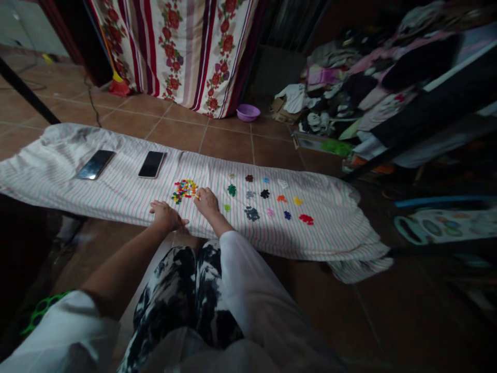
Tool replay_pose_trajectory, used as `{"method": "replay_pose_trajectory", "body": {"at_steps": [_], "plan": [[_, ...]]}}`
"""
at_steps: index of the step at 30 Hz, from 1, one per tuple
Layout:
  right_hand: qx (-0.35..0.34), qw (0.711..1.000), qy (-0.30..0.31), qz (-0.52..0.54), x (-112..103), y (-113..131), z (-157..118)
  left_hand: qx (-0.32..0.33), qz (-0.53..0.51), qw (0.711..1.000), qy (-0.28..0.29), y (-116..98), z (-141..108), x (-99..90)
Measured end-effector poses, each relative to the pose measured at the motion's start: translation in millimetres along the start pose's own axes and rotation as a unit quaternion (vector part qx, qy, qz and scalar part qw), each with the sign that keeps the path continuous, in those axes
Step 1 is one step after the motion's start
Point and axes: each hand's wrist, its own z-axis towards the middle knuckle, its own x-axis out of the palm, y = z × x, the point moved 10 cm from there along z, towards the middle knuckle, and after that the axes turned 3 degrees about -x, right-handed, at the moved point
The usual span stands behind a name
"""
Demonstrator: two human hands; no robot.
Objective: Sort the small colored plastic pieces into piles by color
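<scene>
A mixed pile of small colourful pieces (185, 189), too small to name, lies on a striped cloth (124, 194). At the pile's right edge is my right hand (207, 202), its fingers pinched together by a yellow spot; what they hold is too small to make out. My left hand (166, 215) rests on the cloth's near edge, thumb apart from the fingers, holding nothing visible. To the right lie small single-colour groups, among them green pieces (232, 190), dark grey pieces (252, 213), black pieces (264, 194), orange pieces (281, 198) and red pieces (306, 219). Light green pieces (227, 207) sit beside my right wrist.
Two phones, a left phone (96, 165) and a right phone (151, 164), lie left of the pile. Beyond the cloth-covered surface are a purple basin (248, 112), a floral curtain (171, 52) and a red broom (119, 87). Clothes (357, 77) are heaped at the right.
</scene>
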Motion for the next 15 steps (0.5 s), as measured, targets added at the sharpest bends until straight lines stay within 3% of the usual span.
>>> {"method": "replay_pose_trajectory", "body": {"at_steps": [7, 11, 15], "plan": [[-0.018, 0.999, 0.004, 0.029, -3, 4, -16, 0.016, 0.004, 1.0, -0.019, -1, 1, -1.0], [-0.033, 0.999, -0.003, 0.033, -17, 1, -29, 0.02, 0.022, 1.0, 0.003, -2, -2, -1.1], [-0.017, 0.998, -0.036, 0.057, -45, -29, -43, 0.022, 0.034, 0.999, 0.008, -3, -7, -4.6]]}}
